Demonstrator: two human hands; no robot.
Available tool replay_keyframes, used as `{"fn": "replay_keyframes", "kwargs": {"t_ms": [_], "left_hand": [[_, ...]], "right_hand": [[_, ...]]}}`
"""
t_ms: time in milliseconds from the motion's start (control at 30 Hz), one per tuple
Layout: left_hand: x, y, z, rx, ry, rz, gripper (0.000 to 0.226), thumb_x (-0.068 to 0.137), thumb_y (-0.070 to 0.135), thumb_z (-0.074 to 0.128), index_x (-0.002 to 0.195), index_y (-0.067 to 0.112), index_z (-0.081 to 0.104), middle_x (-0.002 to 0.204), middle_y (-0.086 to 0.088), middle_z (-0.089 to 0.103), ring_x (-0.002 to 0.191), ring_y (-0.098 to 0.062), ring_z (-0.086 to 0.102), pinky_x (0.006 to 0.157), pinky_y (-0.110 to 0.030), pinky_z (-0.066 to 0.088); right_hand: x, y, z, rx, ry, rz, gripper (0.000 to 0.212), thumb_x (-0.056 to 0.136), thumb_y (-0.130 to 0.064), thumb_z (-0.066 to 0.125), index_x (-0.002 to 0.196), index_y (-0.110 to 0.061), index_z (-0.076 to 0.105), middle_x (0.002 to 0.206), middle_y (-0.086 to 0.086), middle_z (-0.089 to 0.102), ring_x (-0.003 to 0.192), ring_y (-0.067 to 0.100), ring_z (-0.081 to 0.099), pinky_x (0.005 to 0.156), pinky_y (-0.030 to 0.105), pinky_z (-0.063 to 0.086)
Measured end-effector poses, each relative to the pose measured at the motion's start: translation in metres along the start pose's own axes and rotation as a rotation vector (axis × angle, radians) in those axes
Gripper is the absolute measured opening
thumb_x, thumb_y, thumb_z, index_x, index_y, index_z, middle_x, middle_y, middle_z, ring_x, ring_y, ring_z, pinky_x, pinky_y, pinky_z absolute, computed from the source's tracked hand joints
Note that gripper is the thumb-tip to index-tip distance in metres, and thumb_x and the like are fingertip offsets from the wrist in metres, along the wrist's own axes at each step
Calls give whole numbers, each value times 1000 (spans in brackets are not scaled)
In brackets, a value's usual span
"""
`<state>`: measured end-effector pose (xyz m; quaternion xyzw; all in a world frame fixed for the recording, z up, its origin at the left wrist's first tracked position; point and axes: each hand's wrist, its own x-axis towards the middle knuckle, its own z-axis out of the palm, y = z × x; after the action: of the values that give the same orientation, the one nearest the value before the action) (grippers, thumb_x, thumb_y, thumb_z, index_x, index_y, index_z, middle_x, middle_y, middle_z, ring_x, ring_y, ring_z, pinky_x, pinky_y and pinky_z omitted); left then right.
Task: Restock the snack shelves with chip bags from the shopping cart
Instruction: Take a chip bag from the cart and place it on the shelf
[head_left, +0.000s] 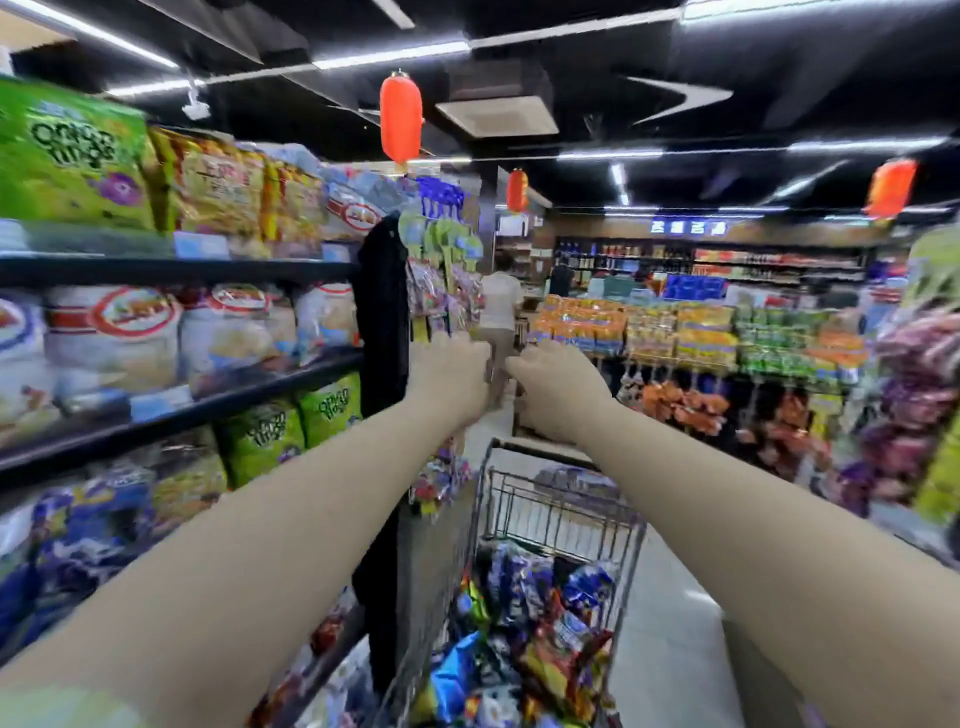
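The snack shelves (176, 270) ran down my left side, and every tier I could see was packed. Green, yellow and white bags stood upright with their fronts to the aisle, and I saw no gaps, though the picture was smeared. The shopping cart (561, 499) stood just beside the shelf end, its long axis pointing away from me down the aisle, parallel to the shelves.

The chip bags (540, 639) lay heaped in the near end of the cart's basket, blue, red and yellow ones jumbled together. Some were flat and some on edge, so they shared no common direction. The far end of the basket showed bare wire. I judged that much of the restocking was left to do, since a good pile was waiting in the cart.

Both my arms reached forward above the cart, well clear of the bags. My left grip (449, 376) and right grip (558, 387) hung close together at about shelf-middle height, backs toward me. The fingers looked bent, but through the blur I could not tell whether either grip grasped anything. No bag showed in them.
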<state>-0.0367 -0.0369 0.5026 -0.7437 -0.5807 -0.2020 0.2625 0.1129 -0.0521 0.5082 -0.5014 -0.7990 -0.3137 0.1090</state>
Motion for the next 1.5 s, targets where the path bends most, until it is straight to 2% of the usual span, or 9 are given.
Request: {"fn": "replay_keyframes", "kwargs": {"t_ms": [167, 267, 367, 567, 700, 967, 1200, 1300, 1500], "left_hand": [[-11, 120, 79, -106, -123, 25, 27, 86, 33, 55, 111, 21, 57, 117, -7, 58, 113, -32, 50, 101, -51, 35], [-22, 174, 124, -163, -218, 15, 29, 85, 30, 56, 112, 21, 57, 118, -7, 57, 113, -31, 49, 95, -48, 38], [-39, 209, 170, -133, -301, 9, 33, 84, 28, 56, 116, 19, 56, 116, -7, 58, 110, -31, 51, 88, -47, 41], [-72, 243, 255, -80, -499, 0, 30, 88, 31, 54, 114, 17, 55, 115, -7, 57, 110, -31, 50, 88, -45, 39], [-80, 258, 311, -101, -558, -14, 27, 87, 29, 51, 111, 18, 57, 109, -6, 59, 104, -30, 52, 86, -44, 40], [-81, 271, 447, -139, -770, -91, 23, 89, 30, 51, 109, 19, 57, 109, -5, 58, 108, -29, 50, 94, -48, 37], [-63, 273, 522, -343, -969, -381, 34, 88, 31, 56, 121, 24, 56, 119, -3, 55, 118, -28, 44, 101, -47, 31], [-52, 268, 539, -406, -970, -489, 36, 87, 31, 57, 123, 28, 55, 123, -1, 54, 120, -26, 42, 100, -44, 31], [-23, 236, 573, -387, -873, -737, 31, 89, 35, 56, 119, 30, 58, 120, 1, 55, 117, -24, 45, 98, -43, 36]], "right_hand": [[-89, 70, 80, 82, -62, 40, 26, 84, -25, 59, 108, -14, 57, 105, 6, 61, 102, 32, 53, 74, 37, 38], [-134, 97, 130, 203, -69, 83, 24, 79, -19, 66, 102, -12, 63, 99, 10, 64, 95, 34, 58, 72, 37, 41], [-176, 114, 186, 241, -207, 91, 33, 83, -24, 61, 114, -15, 59, 113, 7, 62, 108, 31, 53, 83, 38, 40], [-220, 129, 284, 356, -347, 92, 31, 85, -20, 56, 115, -14, 59, 114, 6, 62, 108, 30, 52, 85, 39, 43], [-218, 133, 347, 388, -433, 81, 35, 86, -20, 55, 119, -11, 58, 118, 10, 60, 115, 32, 49, 90, 42, 45], [-171, 134, 477, 439, -581, 65, 29, 84, -23, 57, 112, -14, 59, 108, 9, 62, 104, 34, 54, 76, 38, 40], [-136, 125, 566, 501, -768, -46, 36, 86, -25, 58, 122, -17, 57, 113, 7, 60, 105, 31, 52, 82, 38, 41], [-117, 123, 593, 600, -801, -1, 37, 86, -27, 60, 121, -17, 58, 113, 6, 61, 108, 31, 51, 84, 38, 43], [-55, 121, 646, 875, -713, 166, 34, 80, -15, 66, 113, -10, 65, 109, 13, 66, 105, 35, 55, 85, 42, 49]]}}
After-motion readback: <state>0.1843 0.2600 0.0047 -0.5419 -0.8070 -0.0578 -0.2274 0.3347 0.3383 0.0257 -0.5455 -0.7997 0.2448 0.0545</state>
